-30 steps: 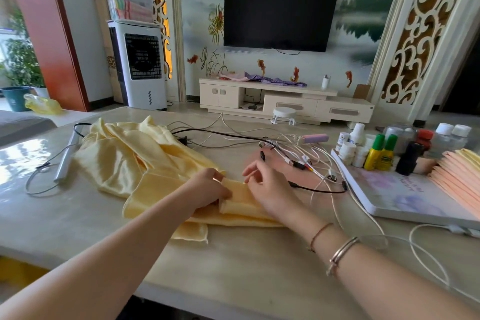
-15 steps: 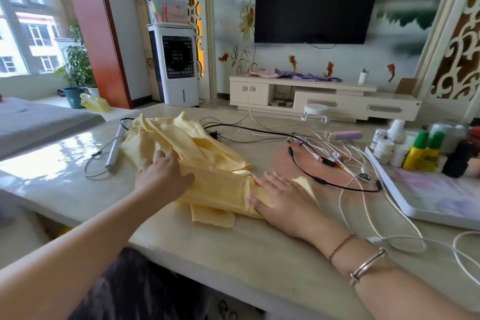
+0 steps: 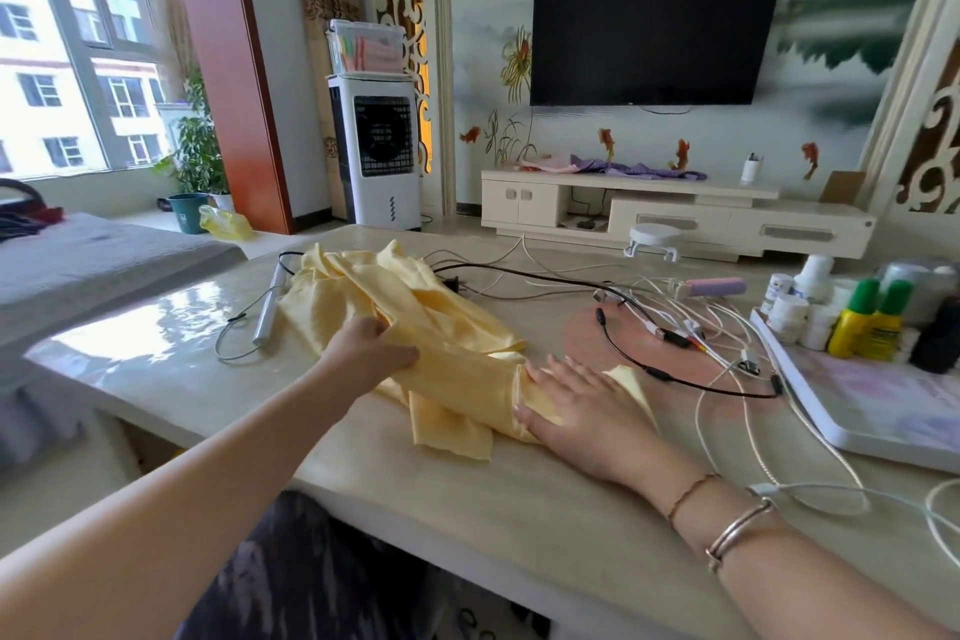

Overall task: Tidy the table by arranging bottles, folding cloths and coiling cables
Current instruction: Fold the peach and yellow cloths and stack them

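A crumpled yellow cloth (image 3: pixel 415 312) lies across the middle of the beige table (image 3: pixel 467 499). My left hand (image 3: pixel 369 353) grips a fold of it near its left side. My right hand (image 3: pixel 582 411) lies flat, fingers spread, pressing the cloth's near right end onto the table. A tangle of white and black cables (image 3: pixel 675 327) spreads to the right of the cloth. Several small bottles (image 3: pixel 810 307), two of them yellow with green caps (image 3: pixel 867 322), stand at the far right.
A white tray (image 3: pixel 883 421) sits at the right edge by the bottles. A silver pen-like device (image 3: pixel 267 312) with a thin cable lies left of the cloth. A pink cylinder (image 3: pixel 717 286) rests among the cables. The table's near edge runs below my arms.
My left hand moved left from the cloth's near end and took hold of a fold. My right hand flattened onto the cloth's right end. The view swung left.
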`<state>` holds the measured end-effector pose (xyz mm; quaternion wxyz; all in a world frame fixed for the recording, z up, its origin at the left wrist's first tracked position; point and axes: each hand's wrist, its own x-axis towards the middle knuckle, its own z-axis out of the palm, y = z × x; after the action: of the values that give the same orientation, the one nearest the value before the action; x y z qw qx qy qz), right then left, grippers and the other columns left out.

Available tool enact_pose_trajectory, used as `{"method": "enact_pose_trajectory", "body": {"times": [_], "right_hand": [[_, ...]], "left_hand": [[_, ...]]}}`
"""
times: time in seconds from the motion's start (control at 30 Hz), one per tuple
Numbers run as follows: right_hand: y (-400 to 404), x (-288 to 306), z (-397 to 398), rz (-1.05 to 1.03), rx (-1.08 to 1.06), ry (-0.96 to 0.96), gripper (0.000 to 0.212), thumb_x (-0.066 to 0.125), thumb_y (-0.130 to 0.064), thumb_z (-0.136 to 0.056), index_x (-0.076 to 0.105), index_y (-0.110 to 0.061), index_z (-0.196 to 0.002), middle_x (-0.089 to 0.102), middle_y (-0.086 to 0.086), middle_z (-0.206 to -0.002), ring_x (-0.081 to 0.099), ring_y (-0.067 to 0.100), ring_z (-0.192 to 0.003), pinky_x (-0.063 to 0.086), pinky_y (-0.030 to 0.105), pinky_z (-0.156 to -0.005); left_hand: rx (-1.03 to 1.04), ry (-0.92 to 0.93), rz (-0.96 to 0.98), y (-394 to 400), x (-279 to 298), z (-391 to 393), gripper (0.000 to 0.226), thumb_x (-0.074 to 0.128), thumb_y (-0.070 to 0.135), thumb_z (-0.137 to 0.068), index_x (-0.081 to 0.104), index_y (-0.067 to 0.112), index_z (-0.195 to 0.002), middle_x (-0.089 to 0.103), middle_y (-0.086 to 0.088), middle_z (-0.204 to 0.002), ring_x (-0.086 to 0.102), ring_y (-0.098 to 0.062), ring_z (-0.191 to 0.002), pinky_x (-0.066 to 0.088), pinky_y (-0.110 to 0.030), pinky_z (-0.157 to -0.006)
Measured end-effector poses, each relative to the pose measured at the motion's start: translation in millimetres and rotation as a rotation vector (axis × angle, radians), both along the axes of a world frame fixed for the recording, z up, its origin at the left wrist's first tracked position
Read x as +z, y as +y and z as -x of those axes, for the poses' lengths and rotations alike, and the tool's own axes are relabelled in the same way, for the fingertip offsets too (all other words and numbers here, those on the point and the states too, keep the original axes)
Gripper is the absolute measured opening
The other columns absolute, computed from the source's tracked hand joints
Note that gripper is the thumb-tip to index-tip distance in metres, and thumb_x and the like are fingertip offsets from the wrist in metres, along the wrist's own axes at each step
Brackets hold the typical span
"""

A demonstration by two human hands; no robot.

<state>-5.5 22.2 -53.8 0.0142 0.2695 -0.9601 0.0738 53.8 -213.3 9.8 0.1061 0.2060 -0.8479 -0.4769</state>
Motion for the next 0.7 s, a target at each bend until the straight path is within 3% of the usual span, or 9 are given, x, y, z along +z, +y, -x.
{"method": "enact_pose_trajectory", "body": {"times": [0.07, 0.13, 0.23, 0.3, 0.4, 0.47, 0.5, 0.6, 0.7], "right_hand": [[1.0, -0.7, 0.5, 0.000, 0.001, 0.004, 0.096, 0.004, -0.087, -0.069, 0.008, -0.038, -0.152, 0.006, -0.006, -0.161, 0.001, 0.012, -0.148, 0.005, 0.037, -0.120], [0.9, -1.3, 0.3, 0.016, -0.013, 0.010, 0.101, 0.000, -0.089, -0.064, 0.010, -0.039, -0.152, 0.009, -0.006, -0.161, 0.002, 0.011, -0.148, 0.006, 0.036, -0.120], [0.6, -0.5, -1.8, 0.096, 0.003, 0.009, 0.073, 0.028, -0.073, -0.087, 0.017, -0.039, -0.150, 0.015, -0.006, -0.160, 0.007, 0.011, -0.148, 0.008, 0.034, -0.120], [4.8, 5.7, -0.7, 0.326, 0.034, -0.010, 0.057, 0.043, -0.046, -0.096, 0.028, -0.029, -0.148, 0.031, -0.001, -0.154, 0.023, 0.016, -0.144, 0.018, 0.027, -0.115], [20.9, 15.6, 7.2, 0.958, -0.187, -0.081, 0.031, 0.044, -0.008, -0.095, 0.057, -0.015, -0.122, 0.060, 0.005, -0.122, 0.054, 0.020, -0.116, 0.039, 0.025, -0.093], [37.7, 22.0, 13.6, 1.306, -0.364, -0.136, 0.022, 0.046, -0.010, -0.091, 0.062, -0.015, -0.106, 0.065, 0.007, -0.110, 0.061, 0.024, -0.105, 0.051, 0.040, -0.090], [45.1, 25.2, 16.0, 1.361, -0.431, -0.157, 0.019, 0.047, -0.017, -0.093, 0.062, -0.015, -0.104, 0.065, 0.006, -0.105, 0.062, 0.025, -0.102, 0.052, 0.043, -0.089], [60.5, 30.9, 20.0, 1.184, -0.555, -0.144, 0.035, 0.039, -0.038, -0.100, 0.061, -0.011, -0.106, 0.062, 0.003, -0.098, 0.058, 0.022, -0.095, 0.045, 0.034, -0.083], [61.3, 30.1, 19.5, 1.054, -0.499, -0.159, 0.022, 0.052, -0.032, -0.094, 0.056, -0.015, -0.108, 0.061, -0.001, -0.103, 0.057, 0.016, -0.092, 0.041, 0.028, -0.071]], "left_hand": [[-0.041, 0.146, -0.160, 12.4, 9.3, 1.5, 0.023, 0.070, 0.017, -0.082, 0.059, 0.009, -0.101, 0.062, -0.009, -0.097, 0.058, -0.021, -0.087, 0.048, -0.033, -0.078], [-0.071, 0.237, -0.290, 32.2, 17.5, 4.3, 0.022, 0.071, 0.017, -0.082, 0.062, 0.012, -0.101, 0.065, -0.010, -0.097, 0.059, -0.021, -0.084, 0.049, -0.037, -0.085], [-0.194, 0.258, -0.413, 70.6, 21.2, 9.5, 0.021, 0.070, 0.021, -0.084, 0.062, 0.015, -0.103, 0.064, -0.006, -0.093, 0.059, -0.019, -0.088, 0.047, -0.038, -0.093], [-0.322, 0.235, -0.404, 96.1, 17.7, 13.2, 0.024, 0.068, 0.025, -0.086, 0.063, 0.012, -0.105, 0.064, -0.007, -0.091, 0.059, -0.020, -0.088, 0.048, -0.040, -0.093], [-0.454, 0.214, -0.255, 120.9, 7.8, 19.0, 0.027, 0.068, 0.032, -0.086, 0.062, 0.008, -0.097, 0.060, -0.004, -0.081, 0.056, -0.017, -0.075, 0.047, -0.028, -0.071], [-0.525, 0.190, -0.118, 131.7, -0.1, 20.2, 0.028, 0.069, 0.040, -0.082, 0.060, 0.014, -0.087, 0.056, 0.006, -0.072, 0.047, -0.010, -0.065, 0.038, -0.022, -0.059], [-0.555, 0.170, -0.059, 135.1, -4.9, 19.5, 0.029, 0.069, 0.043, -0.081, 0.060, 0.016, -0.084, 0.057, 0.007, -0.070, 0.046, -0.008, -0.062, 0.036, -0.020, -0.056], [-0.629, 0.199, 0.102, 139.1, -20.5, 15.7, 0.027, 0.069, 0.042, -0.082, 0.061, 0.016, -0.081, 0.062, 0.005, -0.076, 0.050, -0.004, -0.065, 0.039, -0.015, -0.056], [-0.691, 0.331, 0.442, 130.6, -34.5, 17.0, 0.026, 0.064, 0.046, -0.084, 0.062, 0.025, -0.099, 0.059, 0.014, -0.100, 0.052, -0.004, -0.094, 0.044, -0.023, -0.082]]}}
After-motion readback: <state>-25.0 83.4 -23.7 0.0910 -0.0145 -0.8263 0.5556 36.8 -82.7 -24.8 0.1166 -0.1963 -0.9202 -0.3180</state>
